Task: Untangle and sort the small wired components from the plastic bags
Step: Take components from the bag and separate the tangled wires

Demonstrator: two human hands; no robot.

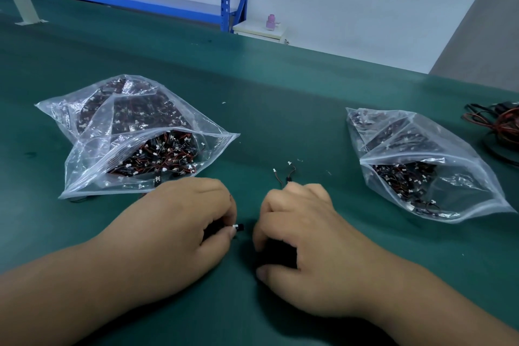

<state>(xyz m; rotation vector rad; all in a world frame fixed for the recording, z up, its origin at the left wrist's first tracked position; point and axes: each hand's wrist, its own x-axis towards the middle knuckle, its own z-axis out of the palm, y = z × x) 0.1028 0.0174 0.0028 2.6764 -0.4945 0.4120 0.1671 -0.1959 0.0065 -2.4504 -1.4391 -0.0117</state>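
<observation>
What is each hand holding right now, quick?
Left hand: closed, pinching a small black component.
Right hand: closed on wired components, wires poking out past its fingers.

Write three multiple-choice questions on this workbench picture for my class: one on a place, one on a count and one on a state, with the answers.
1. Where does the loose wire coil lie on the table?
A. At the near edge
B. At the far right edge
C. On the blue shelf

2. How many clear plastic bags lie on it?
A. One
B. Two
C. Four

3. What is the left hand doing?
A. Lying flat and open
B. Reaching into a bag
C. Pinching a small black component

Answers:
1 B, the coil sits beyond the right-side bag.
2 B, one lies at the left and one at the right.
3 C, thumb and fingertip close on the part.
</observation>
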